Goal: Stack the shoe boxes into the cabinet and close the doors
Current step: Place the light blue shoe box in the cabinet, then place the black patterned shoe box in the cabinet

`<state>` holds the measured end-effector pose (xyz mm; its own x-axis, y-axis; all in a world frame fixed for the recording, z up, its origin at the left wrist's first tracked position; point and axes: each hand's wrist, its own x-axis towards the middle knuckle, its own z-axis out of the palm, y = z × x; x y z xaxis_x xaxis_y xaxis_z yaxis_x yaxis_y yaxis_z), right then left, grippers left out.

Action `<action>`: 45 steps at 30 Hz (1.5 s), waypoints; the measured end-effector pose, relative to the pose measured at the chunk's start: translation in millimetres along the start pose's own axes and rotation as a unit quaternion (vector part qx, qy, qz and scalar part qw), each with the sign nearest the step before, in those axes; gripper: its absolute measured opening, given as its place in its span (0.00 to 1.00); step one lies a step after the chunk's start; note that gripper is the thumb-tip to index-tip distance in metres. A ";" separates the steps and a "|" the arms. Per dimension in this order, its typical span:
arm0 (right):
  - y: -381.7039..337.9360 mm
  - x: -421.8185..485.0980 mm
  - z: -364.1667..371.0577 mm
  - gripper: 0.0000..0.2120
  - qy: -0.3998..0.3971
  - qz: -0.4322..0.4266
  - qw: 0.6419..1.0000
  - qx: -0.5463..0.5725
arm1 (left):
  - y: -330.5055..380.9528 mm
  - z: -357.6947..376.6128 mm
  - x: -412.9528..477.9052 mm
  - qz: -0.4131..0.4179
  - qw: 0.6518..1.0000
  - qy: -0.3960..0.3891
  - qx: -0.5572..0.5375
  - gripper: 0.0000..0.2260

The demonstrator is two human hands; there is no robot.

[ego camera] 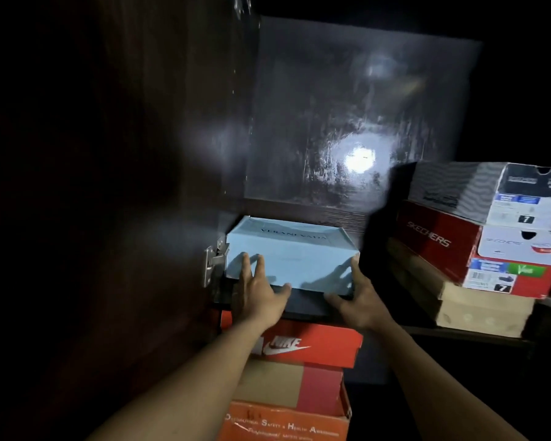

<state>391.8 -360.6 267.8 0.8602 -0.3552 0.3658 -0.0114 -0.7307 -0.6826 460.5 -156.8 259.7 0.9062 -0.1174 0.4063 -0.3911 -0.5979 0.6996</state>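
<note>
A pale blue-white shoe box [296,249] lies on top of a black box [303,302] inside the dark cabinet [347,122]. Under these sit a red Nike box [325,345], a tan and red box [283,383] and an orange box [287,424]. My left hand [258,291] lies flat against the white box's front left, fingers spread. My right hand [357,297] presses its front right corner, fingers apart. Neither hand wraps around the box.
At the right stands a second stack: a grey Skechers box [490,192], a red Skechers box [442,243] and a beige box [477,310]. The open left door [109,186] with a metal hinge [215,262] stands beside the white box.
</note>
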 end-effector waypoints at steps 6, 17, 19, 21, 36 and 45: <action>4.5 32.4 10.3 0.45 -0.051 0.035 0.997 -0.046 | -0.7 -3.8 23.0 -0.022 0.999 -0.035 0.015 0.37; 0.3 -59.1 -46.3 0.44 -0.009 0.035 0.999 -0.003 | 17.8 -12.3 -36.5 0.041 0.994 -0.099 -0.004 0.39; 4.5 -86.9 -71.3 0.48 0.019 0.045 0.999 -0.004 | 39.0 -19.4 -58.6 0.055 0.991 -0.120 -0.003 0.38; 17.7 -114.9 -99.1 0.54 0.043 0.056 0.998 0.004 | 66.2 -25.5 -83.2 0.074 0.987 -0.139 -0.007 0.37; 31.8 -444.0 -301.6 0.25 0.230 0.254 0.928 -0.147 | 266.4 59.8 -330.4 0.255 0.885 -0.382 -0.083 0.30; 63.7 -620.6 -362.0 0.24 0.336 0.439 0.808 -0.203 | 289.6 141.6 -492.9 0.329 0.773 -0.537 -0.076 0.29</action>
<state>-327.3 -397.8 226.2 -0.0397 -0.9776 0.2067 -0.7510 -0.1072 -0.6515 -76.7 -384.4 178.9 0.0824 -0.9958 0.0389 -0.7654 -0.0382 0.6424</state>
